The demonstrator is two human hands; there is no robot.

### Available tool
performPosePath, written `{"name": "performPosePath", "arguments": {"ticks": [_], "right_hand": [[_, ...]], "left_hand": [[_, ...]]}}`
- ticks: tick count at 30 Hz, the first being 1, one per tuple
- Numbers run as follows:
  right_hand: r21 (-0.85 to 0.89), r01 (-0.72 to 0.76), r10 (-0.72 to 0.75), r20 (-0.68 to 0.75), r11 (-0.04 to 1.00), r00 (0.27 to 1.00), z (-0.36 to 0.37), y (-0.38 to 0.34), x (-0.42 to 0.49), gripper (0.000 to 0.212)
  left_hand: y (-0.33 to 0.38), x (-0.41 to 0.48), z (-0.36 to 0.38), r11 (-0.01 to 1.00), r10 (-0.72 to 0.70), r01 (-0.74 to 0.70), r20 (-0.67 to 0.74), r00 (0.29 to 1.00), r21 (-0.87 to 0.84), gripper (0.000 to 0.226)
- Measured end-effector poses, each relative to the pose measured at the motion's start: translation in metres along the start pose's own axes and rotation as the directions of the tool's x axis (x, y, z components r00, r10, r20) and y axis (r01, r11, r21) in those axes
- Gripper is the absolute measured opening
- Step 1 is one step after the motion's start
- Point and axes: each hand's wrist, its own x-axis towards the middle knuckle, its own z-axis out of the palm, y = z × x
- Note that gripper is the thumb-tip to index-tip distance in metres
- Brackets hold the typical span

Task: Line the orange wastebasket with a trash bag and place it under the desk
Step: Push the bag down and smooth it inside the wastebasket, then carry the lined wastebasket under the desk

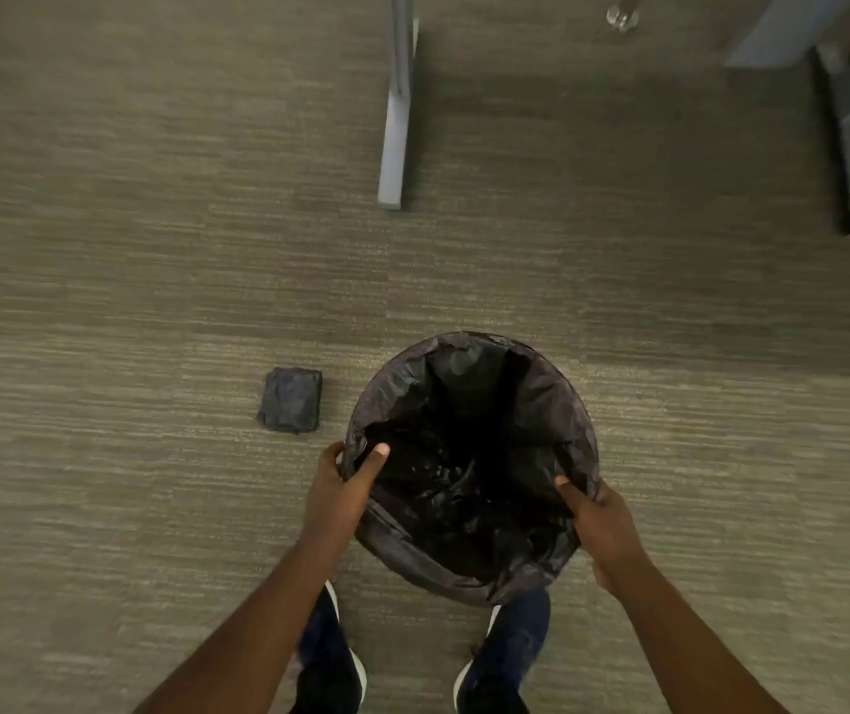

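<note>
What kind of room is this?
Probably an office. There is flat grey carpet, a metal desk leg standing on it, and a small wastebasket lined with a black bag.

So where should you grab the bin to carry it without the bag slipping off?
Probably at the rim of the wastebasket, on opposite sides, coming down from above. The trash bag folds over that round edge, so pinching there pins it, as the left hand and right hand do now.

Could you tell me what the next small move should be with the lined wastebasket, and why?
Probably lift it toward the desk leg: the trash bag already covers the wastebasket's rim, and the left hand and right hand grip opposite sides.
</note>
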Motion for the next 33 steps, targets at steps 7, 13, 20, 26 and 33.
{"name": "performPosePath", "arguments": {"ticks": [7,13,20,26,33], "right_hand": [[0.062,0.046,-0.046,-0.003,0.997,0.999,-0.027,-0.062,-0.036,0.023],[0.082,0.072,-0.071,-0.017,0.994,0.997,-0.047,-0.099,-0.053,0.020],[0.119,0.061,-0.057,-0.034,0.991,0.998,-0.080,-0.126,-0.055,0.017],[0.083,0.061,-0.055,-0.079,0.995,0.995,-0.088,-0.141,-0.037,0.017],[0.073,0.048,-0.040,-0.113,0.996,0.993,-0.075,-0.168,0.007,0.031]], "left_hand": [[0.034,-0.048,0.010,0.982,-0.128,0.132,0.033,0.991,-0.133,0.068],[0.087,-0.107,0.026,0.904,-0.116,0.069,-0.088,0.989,-0.423,0.044],[0.116,-0.124,0.044,0.841,-0.206,0.136,-0.077,0.976,-0.524,0.021],[0.128,-0.112,0.064,0.819,-0.189,0.110,-0.084,0.978,-0.563,0.021],[0.154,-0.052,0.086,0.930,-0.159,0.197,0.143,0.977,-0.311,0.026]]}}
